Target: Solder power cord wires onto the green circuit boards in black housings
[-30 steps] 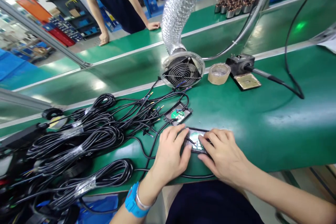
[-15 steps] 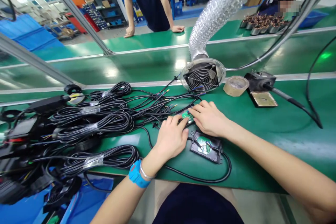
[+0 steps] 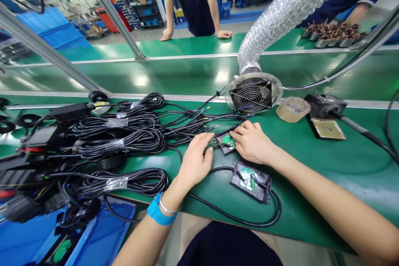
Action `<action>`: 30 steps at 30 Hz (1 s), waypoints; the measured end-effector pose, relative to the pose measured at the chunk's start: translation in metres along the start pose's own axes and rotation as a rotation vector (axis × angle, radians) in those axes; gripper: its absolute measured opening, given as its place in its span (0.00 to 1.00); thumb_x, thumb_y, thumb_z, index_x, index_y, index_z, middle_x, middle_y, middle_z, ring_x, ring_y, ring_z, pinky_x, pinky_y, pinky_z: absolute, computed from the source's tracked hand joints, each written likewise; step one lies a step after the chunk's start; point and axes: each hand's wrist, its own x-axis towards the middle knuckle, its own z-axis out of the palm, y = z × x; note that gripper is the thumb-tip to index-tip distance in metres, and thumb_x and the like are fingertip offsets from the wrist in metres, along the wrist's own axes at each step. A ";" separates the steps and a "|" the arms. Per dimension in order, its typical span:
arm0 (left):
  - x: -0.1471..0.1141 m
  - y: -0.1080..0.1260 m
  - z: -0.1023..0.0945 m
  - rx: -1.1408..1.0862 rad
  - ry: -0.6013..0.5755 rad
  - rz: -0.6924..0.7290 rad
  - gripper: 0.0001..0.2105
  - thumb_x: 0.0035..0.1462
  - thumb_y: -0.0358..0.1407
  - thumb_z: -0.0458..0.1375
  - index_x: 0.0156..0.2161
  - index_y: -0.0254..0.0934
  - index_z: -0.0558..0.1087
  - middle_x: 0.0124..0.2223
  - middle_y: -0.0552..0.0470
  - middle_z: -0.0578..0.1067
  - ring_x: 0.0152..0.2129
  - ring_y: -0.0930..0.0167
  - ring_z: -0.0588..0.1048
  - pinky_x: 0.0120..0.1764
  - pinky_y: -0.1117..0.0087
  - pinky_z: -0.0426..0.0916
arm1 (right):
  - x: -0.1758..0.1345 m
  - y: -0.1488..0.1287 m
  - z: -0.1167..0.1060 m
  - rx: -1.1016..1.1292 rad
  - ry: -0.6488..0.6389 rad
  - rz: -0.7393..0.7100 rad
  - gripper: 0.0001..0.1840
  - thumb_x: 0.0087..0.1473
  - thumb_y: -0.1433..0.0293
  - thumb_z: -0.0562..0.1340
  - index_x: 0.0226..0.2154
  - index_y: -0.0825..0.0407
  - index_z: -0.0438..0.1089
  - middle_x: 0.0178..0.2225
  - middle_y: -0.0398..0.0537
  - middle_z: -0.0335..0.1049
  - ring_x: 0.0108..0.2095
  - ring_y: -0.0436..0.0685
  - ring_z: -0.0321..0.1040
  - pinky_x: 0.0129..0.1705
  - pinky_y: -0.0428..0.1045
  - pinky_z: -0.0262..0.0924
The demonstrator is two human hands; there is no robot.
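A small black plastic case [image 3: 220,144] with a green circuit board [image 3: 229,141] in it lies on the green bench. My right hand [image 3: 254,143] grips its right side, fingertips bent over the board. To its left, my left hand [image 3: 196,160] is open, fingers stretched out near the case's left edge and holding nothing. Closer to me lies a second black case [image 3: 262,193], with a green board and wires inside. A black cable [image 3: 229,217] runs from that case in a loop along the bench edge.
Several coiled black cables [image 3: 124,141] with bare wire ends spread across the left. Behind my hands stands a fume fan [image 3: 252,96] with a silver duct. A tape roll [image 3: 293,109] and a soldering iron stand [image 3: 326,108] are to the right. Across the bench, a person [image 3: 196,4] leans on the table.
My left hand has drawn back to the left off the circuit board, its fingers straightening. My right hand stays at the case. The whole view has shifted slightly.
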 end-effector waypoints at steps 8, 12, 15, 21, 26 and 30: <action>0.018 -0.001 0.008 0.231 -0.076 -0.067 0.07 0.56 0.34 0.57 0.35 0.39 0.78 0.35 0.51 0.76 0.35 0.66 0.72 0.42 0.64 0.68 | -0.004 -0.044 -0.007 0.042 -0.026 -0.030 0.18 0.58 0.67 0.52 0.44 0.61 0.69 0.38 0.57 0.66 0.43 0.63 0.53 0.39 0.55 0.44; 0.022 0.000 0.014 0.274 -0.094 -0.065 0.09 0.57 0.35 0.56 0.31 0.37 0.77 0.34 0.50 0.76 0.34 0.67 0.72 0.39 0.66 0.67 | 0.002 -0.040 -0.006 0.067 -0.063 -0.073 0.14 0.56 0.68 0.53 0.37 0.60 0.71 0.37 0.56 0.66 0.43 0.62 0.53 0.39 0.55 0.44; 0.022 -0.002 0.016 0.281 -0.107 -0.041 0.09 0.58 0.34 0.55 0.32 0.36 0.77 0.35 0.50 0.76 0.34 0.67 0.71 0.40 0.66 0.66 | 0.005 -0.029 -0.002 0.105 -0.079 -0.100 0.13 0.55 0.69 0.54 0.37 0.57 0.72 0.38 0.53 0.66 0.44 0.61 0.53 0.40 0.56 0.44; 0.010 0.001 0.012 0.271 -0.067 0.028 0.09 0.59 0.33 0.54 0.40 0.36 0.76 0.39 0.49 0.75 0.37 0.66 0.70 0.45 0.65 0.65 | -0.011 -0.011 -0.004 0.203 0.044 -0.068 0.17 0.59 0.68 0.53 0.48 0.49 0.70 0.47 0.51 0.66 0.50 0.63 0.51 0.45 0.57 0.46; -0.017 0.017 0.013 0.039 -0.155 0.124 0.08 0.59 0.34 0.55 0.42 0.37 0.74 0.40 0.51 0.75 0.39 0.69 0.70 0.46 0.66 0.65 | -0.062 -0.032 -0.012 0.250 0.184 0.087 0.15 0.58 0.71 0.53 0.40 0.56 0.74 0.33 0.54 0.68 0.40 0.59 0.56 0.43 0.55 0.53; -0.021 0.021 0.020 -0.009 -0.222 0.152 0.07 0.59 0.34 0.56 0.41 0.40 0.75 0.38 0.53 0.76 0.36 0.70 0.71 0.45 0.65 0.64 | -0.086 -0.070 -0.001 0.132 0.143 0.171 0.19 0.58 0.69 0.53 0.44 0.63 0.72 0.35 0.58 0.68 0.37 0.61 0.56 0.38 0.55 0.53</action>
